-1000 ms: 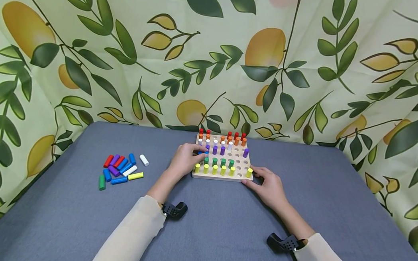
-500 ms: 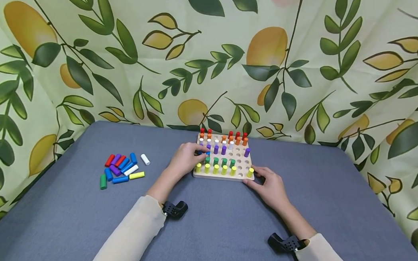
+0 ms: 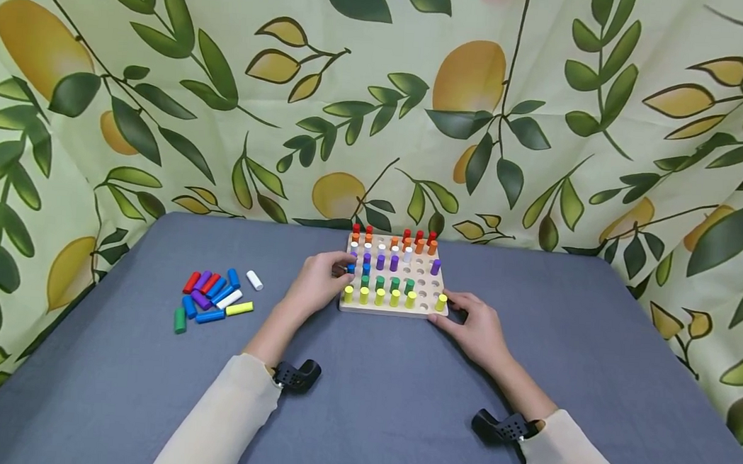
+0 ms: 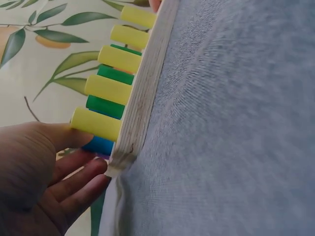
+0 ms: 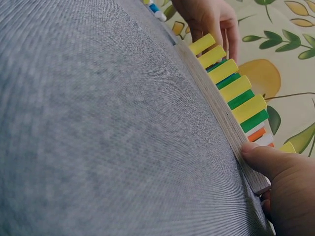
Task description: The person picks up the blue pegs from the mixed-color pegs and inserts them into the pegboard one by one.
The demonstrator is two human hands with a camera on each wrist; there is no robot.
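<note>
A wooden pegboard [image 3: 398, 314] bears rows of coloured pegs, from red at the back to yellow pegs [image 3: 379, 298] at the front. My left hand [image 3: 317, 280] is at the board's left edge, thumb and fingers loosely spread around the end blue peg [image 3: 351, 269]. In the left wrist view the thumb overlaps that blue peg [image 4: 101, 145], beside a yellow peg [image 4: 96, 124]. Another blue peg [image 3: 366, 269] stands to its right. My right hand [image 3: 477, 331] grips the board's front right corner, its thumb on the front edge in the right wrist view.
Loose pegs lie in a group on the grey-blue cloth [image 3: 374, 402] at left, among them a green peg [image 3: 179, 320], a yellow peg [image 3: 239, 308] and a white peg [image 3: 254, 280]. A leaf-patterned curtain [image 3: 378, 119] hangs behind the table.
My left hand has drawn back leftward from the second blue peg to the board's left edge, so both blue pegs now show. The right hand keeps its grip on the corner.
</note>
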